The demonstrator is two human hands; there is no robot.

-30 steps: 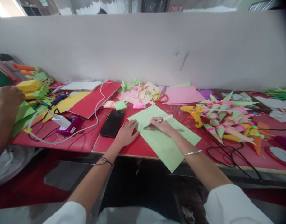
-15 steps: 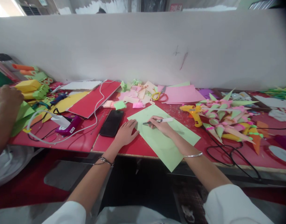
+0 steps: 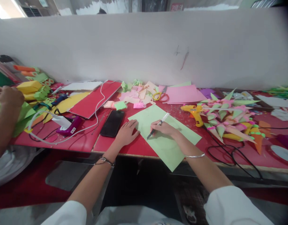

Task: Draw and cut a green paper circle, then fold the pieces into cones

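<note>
A light green sheet of paper (image 3: 171,153) lies at a slant on the red table, one corner hanging past the front edge. My right hand (image 3: 161,127) grips a pen (image 3: 160,122) with a clear barrel, its dark tip at the sheet's left part. Flat beside it, my left hand (image 3: 127,132) rests with fingers stretched out, fingertips at the paper's left edge. A black phone (image 3: 112,123) lies just left of that hand. Whether the pen has left a line is too small to tell.
Right of the paper are a yellow glue gun (image 3: 194,114) and a heap of folded paper pieces (image 3: 226,117). Scissors (image 3: 160,94) and pink sheets (image 3: 181,94) lie behind. At left sit a purple power strip (image 3: 72,125) and another person's hand (image 3: 11,97).
My right hand has shifted slightly, and the pen has tilted steeper, its tip now lower and nearer me on the sheet. The left hand stays in place.
</note>
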